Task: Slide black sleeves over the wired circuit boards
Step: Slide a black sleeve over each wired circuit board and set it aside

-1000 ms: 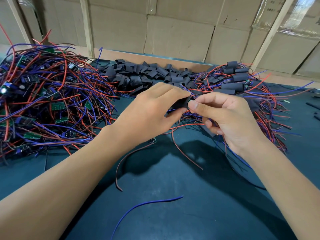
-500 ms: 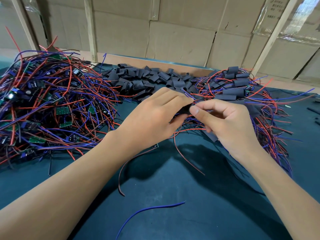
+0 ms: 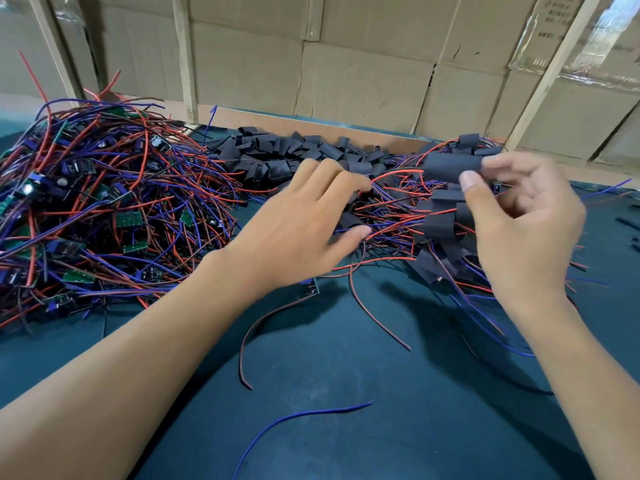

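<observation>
My right hand (image 3: pixel 523 223) pinches a black sleeve (image 3: pixel 450 167) between thumb and fingers, held up over the pile of sleeved boards (image 3: pixel 436 220) at the right; red and blue wires trail from the sleeve toward the left. My left hand (image 3: pixel 304 223) hovers with its fingers spread and relaxed, holding nothing, between the loose black sleeves (image 3: pixel 291 154) at the back and the dark mat. A big tangle of bare green circuit boards with red and blue wires (image 3: pixel 97 209) lies at the left. The board inside the held sleeve is hidden.
A small wired board (image 3: pixel 311 287) lies on the dark teal mat (image 3: pixel 363 427) under my left wrist. A loose blue wire (image 3: pixel 298 419) and a red-brown wire (image 3: pixel 263 327) lie near the front. Cardboard boxes (image 3: pixel 363 81) and wooden slats wall the back.
My hands have parted. The right hand carried the sleeved piece up and right toward the finished pile, and the left hand let go and opened.
</observation>
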